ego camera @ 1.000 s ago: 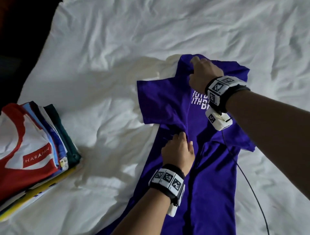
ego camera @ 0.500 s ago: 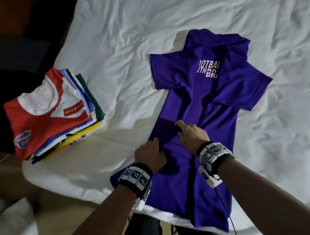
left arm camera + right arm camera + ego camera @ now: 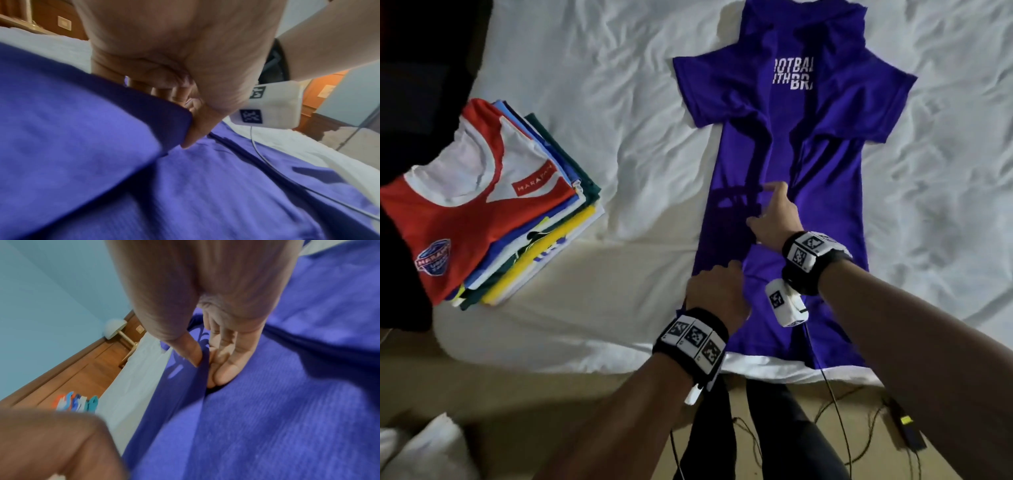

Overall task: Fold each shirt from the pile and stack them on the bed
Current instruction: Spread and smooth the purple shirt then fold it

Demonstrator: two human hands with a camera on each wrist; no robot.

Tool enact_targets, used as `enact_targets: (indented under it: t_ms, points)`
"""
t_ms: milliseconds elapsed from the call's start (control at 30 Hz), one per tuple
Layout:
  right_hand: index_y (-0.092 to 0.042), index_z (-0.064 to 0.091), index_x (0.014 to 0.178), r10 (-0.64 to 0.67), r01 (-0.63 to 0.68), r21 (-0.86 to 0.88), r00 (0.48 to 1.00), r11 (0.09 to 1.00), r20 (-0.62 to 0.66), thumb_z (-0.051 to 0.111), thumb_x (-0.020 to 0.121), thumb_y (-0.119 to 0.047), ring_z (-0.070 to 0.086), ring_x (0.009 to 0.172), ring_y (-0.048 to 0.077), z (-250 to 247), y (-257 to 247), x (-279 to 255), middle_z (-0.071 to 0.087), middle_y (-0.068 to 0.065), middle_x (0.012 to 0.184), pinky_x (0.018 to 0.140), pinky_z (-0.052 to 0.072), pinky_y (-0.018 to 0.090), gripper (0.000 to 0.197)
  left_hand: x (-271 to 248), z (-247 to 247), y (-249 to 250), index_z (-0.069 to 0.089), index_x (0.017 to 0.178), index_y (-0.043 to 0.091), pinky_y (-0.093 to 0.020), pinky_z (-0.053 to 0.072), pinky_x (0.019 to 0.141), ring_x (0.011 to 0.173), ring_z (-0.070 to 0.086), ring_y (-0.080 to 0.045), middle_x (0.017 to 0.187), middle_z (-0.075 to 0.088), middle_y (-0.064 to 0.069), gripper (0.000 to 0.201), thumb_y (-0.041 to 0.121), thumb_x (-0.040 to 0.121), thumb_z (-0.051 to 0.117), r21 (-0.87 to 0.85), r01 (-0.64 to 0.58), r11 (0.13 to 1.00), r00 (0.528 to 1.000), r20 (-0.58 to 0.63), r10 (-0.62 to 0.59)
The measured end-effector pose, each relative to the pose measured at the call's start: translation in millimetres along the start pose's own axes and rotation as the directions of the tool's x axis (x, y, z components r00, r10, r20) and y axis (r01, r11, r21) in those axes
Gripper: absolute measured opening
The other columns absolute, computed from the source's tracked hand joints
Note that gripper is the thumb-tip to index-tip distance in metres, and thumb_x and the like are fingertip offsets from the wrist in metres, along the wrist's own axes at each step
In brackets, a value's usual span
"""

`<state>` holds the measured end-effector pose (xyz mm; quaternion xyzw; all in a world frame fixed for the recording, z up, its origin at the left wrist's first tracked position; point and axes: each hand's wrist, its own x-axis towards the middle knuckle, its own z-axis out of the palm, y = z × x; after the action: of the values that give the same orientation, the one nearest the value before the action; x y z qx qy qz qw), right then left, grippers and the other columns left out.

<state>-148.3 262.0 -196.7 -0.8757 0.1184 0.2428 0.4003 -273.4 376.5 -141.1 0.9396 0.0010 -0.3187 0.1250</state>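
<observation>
A purple shirt (image 3: 822, 192) with white lettering lies face up on the white bed (image 3: 619, 102), collar far from me and both sides folded inward. My left hand (image 3: 726, 272) grips the folded left edge low on the shirt. In the left wrist view its fingers (image 3: 180, 95) curl under that fold of the purple shirt (image 3: 82, 129). My right hand (image 3: 767, 202) is a little farther up the same fold. The right wrist view shows my right hand (image 3: 205, 366) pinching a ridge of the purple shirt (image 3: 267, 418) between thumb and fingers.
A stack of folded shirts (image 3: 493, 205), a red and white one on top, sits at the bed's left near corner. The bed's near edge (image 3: 774, 368) is at my legs. Cables and a black device (image 3: 909, 431) lie on the floor. Something white (image 3: 421, 448) is at lower left.
My right hand has come down from the collar to the shirt's middle. My left hand has slid toward the hem. Both now hold the left fold, and the view has pulled back.
</observation>
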Motion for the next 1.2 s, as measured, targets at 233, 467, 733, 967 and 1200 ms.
enact_targets:
  t_ms: [233, 467, 733, 967, 1200]
  points:
    - [-0.016, 0.035, 0.137, 0.094, -0.096, 0.081, 0.995, 0.992, 0.025, 0.08, 0.085, -0.015, 0.066, 0.063, 0.023, -12, 21, -13, 0.061, 0.011, 0.097, 0.041, 0.055, 0.031, 0.068, -14, 30, 21, 0.048, 0.122, 0.017, -0.039, 0.048, 0.079, 0.103, 0.067, -0.039, 0.114, 0.066, -0.013, 0.033, 0.02, 0.091, 0.059, -0.095, -0.073, 0.993, 0.997, -0.012, 0.072]
    - [-0.016, 0.048, 0.131, 0.038, -0.036, 0.04, 0.998, 0.999, -0.043, 0.068, 0.085, -0.005, 0.062, 0.063, 0.021, -18, 36, -16, 0.062, 0.003, 0.084, 0.05, 0.056, 0.029, 0.052, -18, 44, 26, 0.052, 0.118, 0.017, -0.037, 0.043, 0.073, 0.096, 0.066, -0.035, 0.105, 0.066, -0.012, 0.02, 0.025, 0.1, 0.052, -0.174, -0.111, 0.978, 0.991, -0.087, 0.097]
    - [-0.014, 0.048, 0.138, -0.052, 0.048, -0.08, 0.998, 0.996, -0.046, 0.065, 0.089, -0.007, 0.058, 0.1, 0.029, -22, 50, -27, 0.058, 0.011, 0.105, 0.074, 0.042, 0.028, 0.052, -12, 61, 18, 0.066, 0.109, 0.022, -0.04, 0.051, 0.08, 0.093, 0.067, -0.032, 0.096, 0.071, -0.004, 0.027, 0.041, 0.102, 0.048, -0.24, -0.221, 0.945, 0.973, -0.122, 0.196]
    - [-0.016, 0.026, 0.16, -0.479, 0.466, -0.733, 0.85, 0.496, 0.217, 0.033, 0.102, -0.042, 0.009, 0.157, 0.031, -5, 65, -53, 0.012, 0.006, 0.17, 0.12, 0.022, 0.054, 0.064, 18, 83, -26, 0.036, 0.157, 0.012, -0.064, 0.03, 0.116, 0.153, 0.024, -0.038, 0.167, 0.027, -0.015, 0.064, 0.042, 0.101, 0.037, 0.113, -0.254, 0.961, 0.92, -0.277, 0.276]
    - [-0.012, 0.02, 0.161, -0.476, 0.452, -0.733, 0.857, 0.508, 0.198, 0.028, 0.099, -0.039, -0.004, 0.157, 0.033, 6, 74, -55, 0.003, 0.013, 0.17, 0.126, 0.005, 0.056, 0.068, 42, 78, -51, 0.032, 0.159, 0.009, -0.069, 0.022, 0.116, 0.156, 0.013, -0.041, 0.169, 0.017, -0.018, 0.063, 0.037, 0.103, 0.029, 0.107, -0.209, 0.972, 0.892, -0.387, 0.235]
